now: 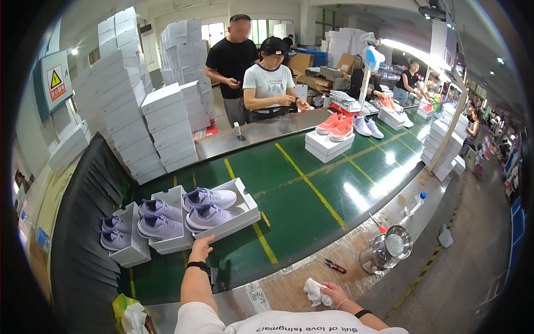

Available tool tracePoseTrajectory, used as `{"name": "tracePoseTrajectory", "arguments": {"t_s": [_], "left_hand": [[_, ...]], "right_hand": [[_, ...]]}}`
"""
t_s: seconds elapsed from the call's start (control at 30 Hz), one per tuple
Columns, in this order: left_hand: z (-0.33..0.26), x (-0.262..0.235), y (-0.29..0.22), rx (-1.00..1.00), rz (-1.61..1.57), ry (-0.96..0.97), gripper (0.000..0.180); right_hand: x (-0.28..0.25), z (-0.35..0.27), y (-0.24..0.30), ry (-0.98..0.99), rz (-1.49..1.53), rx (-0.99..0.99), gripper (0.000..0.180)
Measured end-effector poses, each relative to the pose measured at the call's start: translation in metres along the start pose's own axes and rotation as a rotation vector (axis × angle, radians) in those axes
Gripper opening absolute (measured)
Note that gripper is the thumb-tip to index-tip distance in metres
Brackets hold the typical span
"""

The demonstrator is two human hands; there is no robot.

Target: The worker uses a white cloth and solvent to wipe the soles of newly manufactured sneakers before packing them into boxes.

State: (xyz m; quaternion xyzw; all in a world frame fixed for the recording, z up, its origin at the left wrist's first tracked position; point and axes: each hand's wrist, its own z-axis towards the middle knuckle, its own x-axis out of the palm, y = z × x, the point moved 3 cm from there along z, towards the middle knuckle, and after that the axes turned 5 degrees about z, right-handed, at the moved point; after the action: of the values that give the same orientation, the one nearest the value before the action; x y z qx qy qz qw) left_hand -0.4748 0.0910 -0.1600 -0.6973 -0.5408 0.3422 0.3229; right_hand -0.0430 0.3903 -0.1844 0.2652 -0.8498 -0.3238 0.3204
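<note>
Where boxes (240, 222) gape, lavender sneakers (207, 216) inside

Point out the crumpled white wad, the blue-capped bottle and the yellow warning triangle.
Crumpled white wad (315, 291): head view, on its crumpled middle.
Blue-capped bottle (413, 206): head view, on its clear body.
Yellow warning triangle (55, 80): head view, near its centre.

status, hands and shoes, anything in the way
Left hand at open white box, lavender pair at its left end. Right hand gripping crumpled white wad. Nothing between left hand and box.
</note>
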Motion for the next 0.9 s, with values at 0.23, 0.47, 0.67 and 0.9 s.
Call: {"name": "tracePoseTrajectory", "arguments": {"t_s": [0.23, 0.47, 0.67, 0.9], "left_hand": [[-0.005, 0.016, -0.016, 0.124, -0.012, -0.042, 0.084], [-0.062, 0.037, 0.093, 0.51, 0.845, -0.051, 0.059], [-0.163, 0.052, 0.138, 0.575, 0.972, -0.109, 0.051], [-0.193, 0.057, 0.15, 0.74, 1.109, -0.135, 0.06]], "right_hand": [[-0.005, 0.002, -0.003, -0.033, 0.018, -0.004, 0.032], [-0.007, 0.008, -0.006, -0.013, 0.034, -0.013, 0.031], [0.008, -0.006, 0.057, -0.015, -0.197, -0.246, 0.031], [-0.003, -0.098, 0.242, -0.544, -0.896, -1.235, 0.032]]}}
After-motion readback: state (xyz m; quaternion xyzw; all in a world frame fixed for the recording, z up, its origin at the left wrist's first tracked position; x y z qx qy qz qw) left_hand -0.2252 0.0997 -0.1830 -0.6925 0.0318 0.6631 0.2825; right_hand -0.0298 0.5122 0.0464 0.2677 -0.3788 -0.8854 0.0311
